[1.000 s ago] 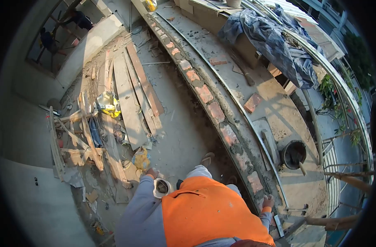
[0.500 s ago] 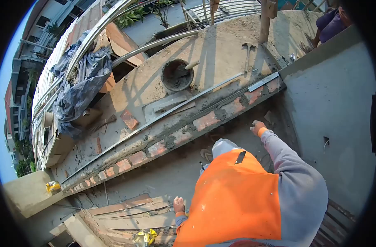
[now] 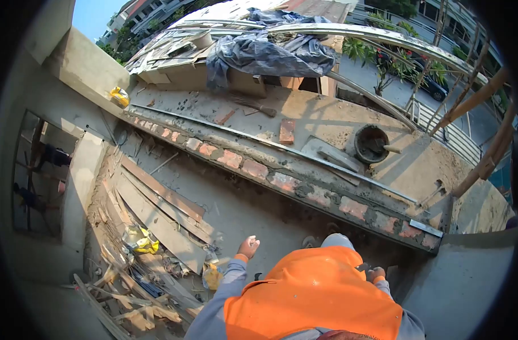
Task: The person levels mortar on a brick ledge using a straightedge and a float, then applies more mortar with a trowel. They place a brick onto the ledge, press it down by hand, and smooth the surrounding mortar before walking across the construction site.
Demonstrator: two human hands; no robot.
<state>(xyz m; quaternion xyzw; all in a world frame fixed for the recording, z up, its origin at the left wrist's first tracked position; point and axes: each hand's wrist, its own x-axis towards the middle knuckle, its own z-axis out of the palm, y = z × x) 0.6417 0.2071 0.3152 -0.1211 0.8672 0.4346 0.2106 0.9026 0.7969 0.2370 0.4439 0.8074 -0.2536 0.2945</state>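
Observation:
My left hand point(image 3: 248, 247) hangs in the air over the grey floor, left of my orange vest point(image 3: 313, 289). Its fingers are curled together, and nothing shows in them. Close to the vest's right side is my right hand point(image 3: 376, 275), beside a dark strip; its fingers are partly hidden. Ahead of both hands a low brick course point(image 3: 254, 168) with wet mortar runs diagonally. A long metal straightedge point(image 3: 270, 146) lies along its far side, and a short metal piece point(image 3: 426, 228) rests at its right end.
Beyond the bricks are a mortar bucket point(image 3: 371, 143), a loose brick point(image 3: 287, 131), a flat board point(image 3: 332, 158) and a brush point(image 3: 261, 107). Planks point(image 3: 157, 212) and scrap wood lie at lower left, with a yellow bag point(image 3: 140, 240). Wooden poles point(image 3: 485, 153) stand at right.
The view has turned left, showing more planks, scrap and a wall opening. My right hand has drawn back from near the brick course to my vest. My left hand remains out at the side.

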